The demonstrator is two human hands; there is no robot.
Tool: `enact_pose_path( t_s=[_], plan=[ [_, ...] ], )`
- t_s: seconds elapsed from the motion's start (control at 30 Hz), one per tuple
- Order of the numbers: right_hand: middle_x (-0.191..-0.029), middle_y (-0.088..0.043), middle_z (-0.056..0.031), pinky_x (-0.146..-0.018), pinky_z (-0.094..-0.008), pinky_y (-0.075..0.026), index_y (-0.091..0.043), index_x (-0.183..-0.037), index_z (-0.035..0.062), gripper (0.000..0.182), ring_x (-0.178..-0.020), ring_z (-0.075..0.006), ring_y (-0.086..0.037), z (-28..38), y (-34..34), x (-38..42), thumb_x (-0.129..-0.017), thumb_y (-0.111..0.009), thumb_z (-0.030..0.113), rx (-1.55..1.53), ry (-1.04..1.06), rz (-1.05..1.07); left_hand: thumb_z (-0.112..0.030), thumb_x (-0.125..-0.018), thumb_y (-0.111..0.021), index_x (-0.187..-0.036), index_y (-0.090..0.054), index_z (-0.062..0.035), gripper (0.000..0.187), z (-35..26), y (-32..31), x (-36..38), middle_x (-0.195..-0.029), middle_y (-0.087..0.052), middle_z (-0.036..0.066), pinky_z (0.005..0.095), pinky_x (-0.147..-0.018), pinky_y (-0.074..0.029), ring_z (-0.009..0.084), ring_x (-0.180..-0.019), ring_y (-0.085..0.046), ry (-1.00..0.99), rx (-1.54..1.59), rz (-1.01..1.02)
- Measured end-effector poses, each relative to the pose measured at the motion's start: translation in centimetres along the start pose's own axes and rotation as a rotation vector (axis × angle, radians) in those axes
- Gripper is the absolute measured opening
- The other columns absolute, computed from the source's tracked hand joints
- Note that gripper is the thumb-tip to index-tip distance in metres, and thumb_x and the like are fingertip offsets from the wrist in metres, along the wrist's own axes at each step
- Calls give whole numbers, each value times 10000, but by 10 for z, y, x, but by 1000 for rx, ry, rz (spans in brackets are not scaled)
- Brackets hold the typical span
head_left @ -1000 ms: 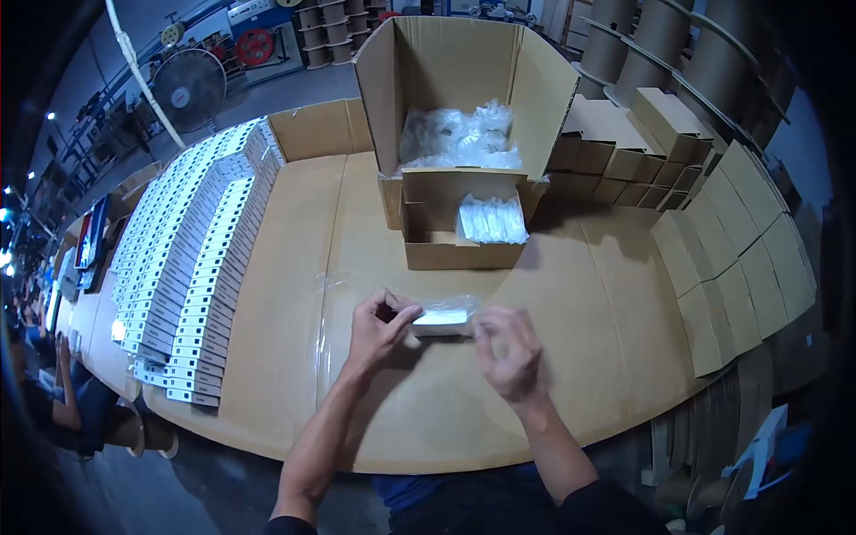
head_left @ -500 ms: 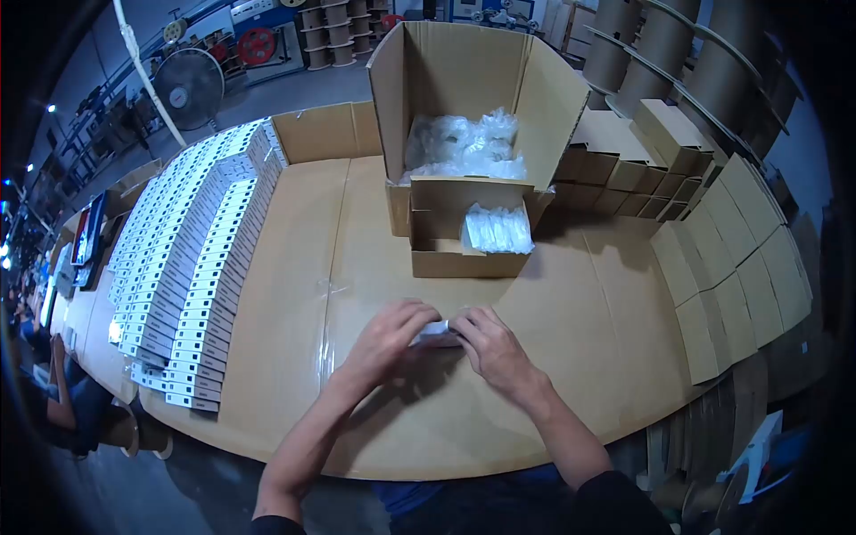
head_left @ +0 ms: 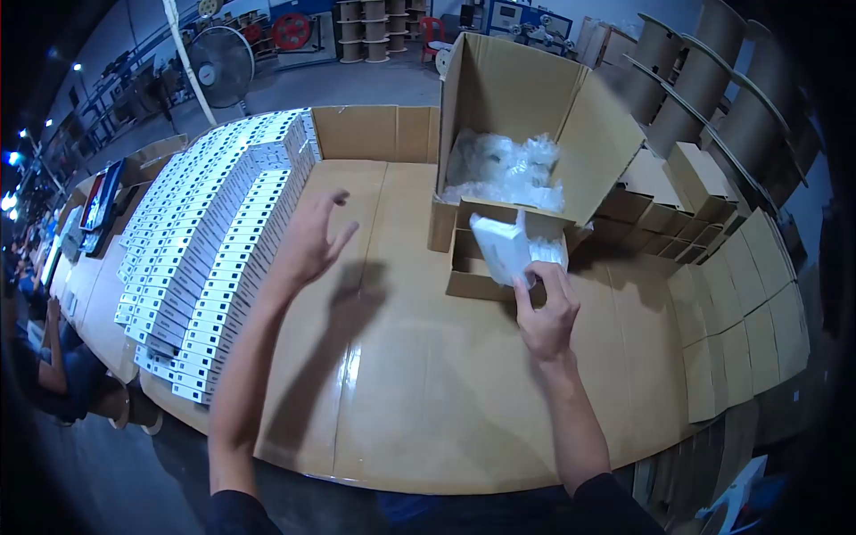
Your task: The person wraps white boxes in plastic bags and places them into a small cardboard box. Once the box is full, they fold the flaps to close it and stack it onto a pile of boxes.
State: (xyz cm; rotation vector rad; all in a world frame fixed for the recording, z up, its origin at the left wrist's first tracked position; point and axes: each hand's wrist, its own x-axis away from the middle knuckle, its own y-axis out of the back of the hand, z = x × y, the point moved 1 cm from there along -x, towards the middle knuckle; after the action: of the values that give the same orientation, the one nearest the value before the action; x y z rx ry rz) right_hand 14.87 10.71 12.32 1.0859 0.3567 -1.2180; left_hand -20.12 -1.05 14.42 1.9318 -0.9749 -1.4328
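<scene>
My right hand (head_left: 548, 312) grips a white packet in clear plastic (head_left: 503, 248), tilted over the small cardboard box (head_left: 481, 290). More wrapped white packets (head_left: 547, 253) stand in the right part of that box. My left hand (head_left: 312, 236) is empty, fingers apart, raised over the table beside the rows of white boxes (head_left: 227, 259). Behind the small box, a tall open carton (head_left: 517, 85) holds crumpled clear plastic wrap (head_left: 513, 169).
Flat brown cartons (head_left: 736, 321) lie at the right edge of the cardboard-covered table (head_left: 419, 401). Small brown boxes (head_left: 660, 209) and large spools (head_left: 704, 80) are behind them. At far left are a dark screen device (head_left: 100, 201) and a co-worker's arm (head_left: 53, 343).
My hands have come apart. The right has moved up and forward to the small box with the packet; the left has let go and moved up and left, opening. The view has shifted.
</scene>
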Motion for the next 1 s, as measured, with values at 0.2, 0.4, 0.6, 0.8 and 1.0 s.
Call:
enact_pose_path(
  t_s=[0.2,0.4,0.6,0.8,1.0],
  plan=[
    [-920,-628,-153,-757,-453,-487,-638,-1021,0,242,-855,-349,-612,-19,-38,-8,-808,-746,-40,220,-63,-48,-122,-879,-693,-1168,-610,-36,313,126,28,-66,-1155,-635,144,435,-1022,-448,346,-1152,-579,-18,-287,-82],
    [-973,-631,-198,-797,-492,-499,-643,-1064,7,291,-907,-406,-621,-10,-44,-23,-793,-742,-30,341,-148,95,-38,-839,-611,-1113,-623,-69,276,197,34,-84,-1119,-632,125,451,-1050,-433,314,-1145,-582,-31,-598,-94],
    [-964,-599,-228,-803,-511,-487,-603,-982,-43,236,-906,-438,-609,-19,-60,-32,-777,-717,-59,411,-187,169,-10,-793,-652,-1117,-601,-69,334,233,36,-93,-1100,-639,130,453,-1094,-415,303,-1170,-585,-2,-785,-97],
    [-931,-584,-220,-801,-509,-479,-604,-915,-60,182,-896,-436,-596,-21,-74,-33,-767,-710,-68,470,-340,259,-19,-822,-643,-1093,-590,-68,280,249,24,-108,-1085,-673,123,431,-1032,-453,295,-1137,-608,50,-698,1],
    [-1167,-595,-208,-962,-520,-421,-712,-960,-43,185,-1143,-406,-532,-26,-74,-12,-865,-700,115,629,-375,290,-97,-908,-598,-1060,-635,-92,157,256,15,-103,-1038,-710,91,389,-973,-476,253,-1101,-632,12,-777,-31]
  ],
)
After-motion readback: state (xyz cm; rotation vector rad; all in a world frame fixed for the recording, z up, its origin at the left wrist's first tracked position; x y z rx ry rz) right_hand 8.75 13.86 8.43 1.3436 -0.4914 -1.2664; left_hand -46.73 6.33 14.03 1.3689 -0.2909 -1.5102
